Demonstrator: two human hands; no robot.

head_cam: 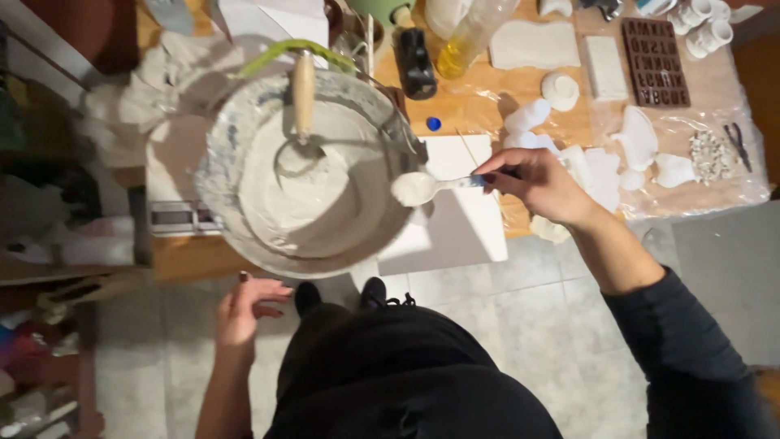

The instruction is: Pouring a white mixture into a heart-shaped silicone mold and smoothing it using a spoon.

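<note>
My right hand (540, 183) pinches the handle of a spoon (431, 188) heaped with pale grey-white paste, held just over the right rim of a large round bowl (218, 171). The bowl holds more of the same paste, and a wooden-handled tool (303, 93) stands in it at the far side. My left hand (248, 307) hangs below the bowl's near edge, over the floor, fingers loosely curled and holding nothing. A white square slab (459, 219) lies on the table under the spoon.
A scale (175, 218) sits under the bowl at left. On the wooden table lie white cast pieces (638, 138), a brown letter mould (656, 61), a dark bottle (414, 58), an oil bottle (467, 36), a blue cap (434, 123) and pliers (738, 142). Grey floor tiles (536, 325) are below.
</note>
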